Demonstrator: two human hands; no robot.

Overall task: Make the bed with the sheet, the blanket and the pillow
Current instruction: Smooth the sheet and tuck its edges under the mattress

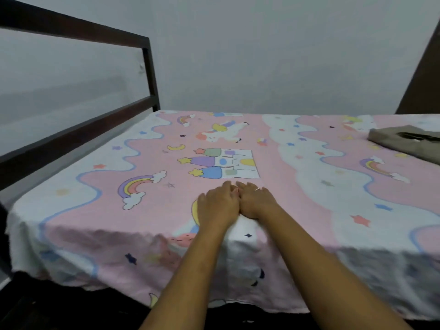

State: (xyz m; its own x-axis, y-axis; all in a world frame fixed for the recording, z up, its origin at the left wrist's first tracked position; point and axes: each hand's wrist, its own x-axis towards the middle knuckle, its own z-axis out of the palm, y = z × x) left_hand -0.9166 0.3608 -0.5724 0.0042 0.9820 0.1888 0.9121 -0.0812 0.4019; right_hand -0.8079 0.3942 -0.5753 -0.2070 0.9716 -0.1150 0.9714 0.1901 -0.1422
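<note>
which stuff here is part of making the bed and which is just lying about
Job: sheet, spread out; left hand and right hand, flat on it; folded grey cloth at far right, probably the blanket.
Just there: dark bed frame; wall; dark board at upper right.

Flat sheet [297, 186] open mid-bed, dark headboard [78, 130] walling the left, folded grey cloth [402, 145] (far right) obstructing

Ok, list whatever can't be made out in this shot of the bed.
Head view:
- Folded grey cloth: cut off by the right edge; blanket or not, unclear.
- Hanging near side of the sheet: blurred, hem unreadable.
- Print beneath left hand and right hand: covered by them.
- Pillow: none in frame.
</note>
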